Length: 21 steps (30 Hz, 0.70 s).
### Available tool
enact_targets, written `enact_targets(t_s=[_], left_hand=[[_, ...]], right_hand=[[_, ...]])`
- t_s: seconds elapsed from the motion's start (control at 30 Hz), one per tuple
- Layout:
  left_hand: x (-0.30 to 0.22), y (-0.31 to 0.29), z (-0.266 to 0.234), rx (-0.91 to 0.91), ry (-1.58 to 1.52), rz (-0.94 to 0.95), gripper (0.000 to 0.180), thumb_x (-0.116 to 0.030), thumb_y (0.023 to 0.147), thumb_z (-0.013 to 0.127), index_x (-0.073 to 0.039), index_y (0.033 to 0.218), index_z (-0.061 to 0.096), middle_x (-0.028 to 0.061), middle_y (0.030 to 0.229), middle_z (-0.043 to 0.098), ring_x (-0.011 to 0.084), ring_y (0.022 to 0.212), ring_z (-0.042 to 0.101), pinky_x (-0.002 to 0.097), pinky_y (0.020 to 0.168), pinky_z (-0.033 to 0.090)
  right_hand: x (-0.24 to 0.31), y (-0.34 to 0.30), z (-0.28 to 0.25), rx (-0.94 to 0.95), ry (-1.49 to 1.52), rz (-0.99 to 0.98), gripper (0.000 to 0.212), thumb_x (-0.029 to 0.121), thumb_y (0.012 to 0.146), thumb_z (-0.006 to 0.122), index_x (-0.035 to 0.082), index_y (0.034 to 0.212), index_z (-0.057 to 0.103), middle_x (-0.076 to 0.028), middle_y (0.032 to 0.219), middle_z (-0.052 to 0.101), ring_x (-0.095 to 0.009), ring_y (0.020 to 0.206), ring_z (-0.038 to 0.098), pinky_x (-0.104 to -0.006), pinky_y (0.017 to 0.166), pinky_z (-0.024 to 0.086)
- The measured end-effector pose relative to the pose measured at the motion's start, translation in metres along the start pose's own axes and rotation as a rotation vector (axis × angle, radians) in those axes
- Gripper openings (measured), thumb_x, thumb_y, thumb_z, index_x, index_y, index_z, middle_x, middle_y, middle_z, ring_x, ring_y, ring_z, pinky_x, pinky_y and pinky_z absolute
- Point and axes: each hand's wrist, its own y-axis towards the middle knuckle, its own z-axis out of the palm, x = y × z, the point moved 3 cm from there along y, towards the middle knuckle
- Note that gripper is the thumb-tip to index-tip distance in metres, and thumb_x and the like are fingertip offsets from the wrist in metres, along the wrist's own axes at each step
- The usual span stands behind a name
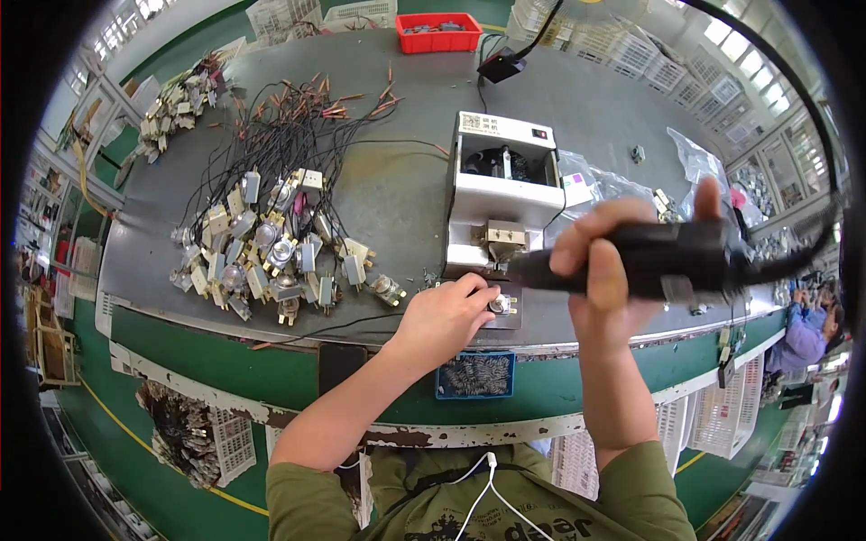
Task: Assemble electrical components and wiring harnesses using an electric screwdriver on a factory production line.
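Note:
My right hand (606,311) is wrapped round a black electric screwdriver (667,257), held nearly level. Its tapered nose points left, in front of the screw feeder (505,191); the tip's exact contact cannot be made out. At the bench's front edge, the closed fingers of my left hand (442,317) hold a small thermostat (500,305) with brass terminals on a metal plate (508,321). Part of the thermostat is hidden by my fingertips. A thin black lead (347,326) runs left from beneath my left hand to a copper-coloured tip.
Many similar thermostats (271,248) lie heaped at left, with tangled black leads and copper tips (334,110) behind. A blue tray (439,383) of screws sits below the bench edge. A red bin (439,42) stands at the back; plastic bags (695,158) lie right. Another person (806,338) is far right.

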Motion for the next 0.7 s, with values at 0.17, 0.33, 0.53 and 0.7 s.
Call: enact_targets(t_s=[0.17,0.33,0.53,0.7], left_hand=[[0.000,0.000,0.003,0.006,0.016,0.012,0.032,-0.025,0.087,0.071,-0.012,0.116,0.066,0.0021,0.105,0.061,0.0237,0.088,0.065,0.0377,0.073,0.054],[-0.002,-0.002,0.002,-0.018,0.033,0.022,0.032,-0.027,0.088,0.070,-0.012,0.115,0.066,0.0024,0.106,0.061,0.0239,0.086,0.065,0.0377,0.072,0.054],[-0.001,-0.002,0.003,0.004,0.035,0.011,0.032,-0.028,0.088,0.070,-0.012,0.116,0.065,0.0024,0.106,0.061,0.0237,0.087,0.065,0.0378,0.074,0.054],[-0.001,-0.001,0.003,0.015,0.039,0.004,0.033,-0.028,0.089,0.069,-0.012,0.117,0.065,0.0028,0.106,0.061,0.0243,0.089,0.065,0.0380,0.075,0.054]], right_hand=[[-0.029,0.003,-0.007,-0.095,0.045,-0.006,0.098,-0.011,0.083,0.061,0.008,0.153,-0.004,-0.014,0.094,0.065,-0.015,0.066,0.064,-0.0263,0.063,0.054],[-0.035,-0.001,-0.007,-0.085,0.064,0.043,0.097,-0.012,0.082,0.060,0.005,0.152,-0.005,-0.014,0.094,0.065,-0.015,0.066,0.064,-0.0263,0.063,0.054],[-0.028,-0.004,0.005,-0.125,-0.010,0.063,0.095,-0.011,0.083,0.063,0.001,0.152,-0.001,-0.011,0.096,0.065,-0.012,0.069,0.064,-0.0251,0.069,0.054],[-0.032,-0.010,0.005,-0.160,-0.168,-0.011,0.095,-0.011,0.083,0.065,0.000,0.151,0.000,-0.010,0.098,0.065,-0.011,0.073,0.064,-0.0250,0.071,0.053]])
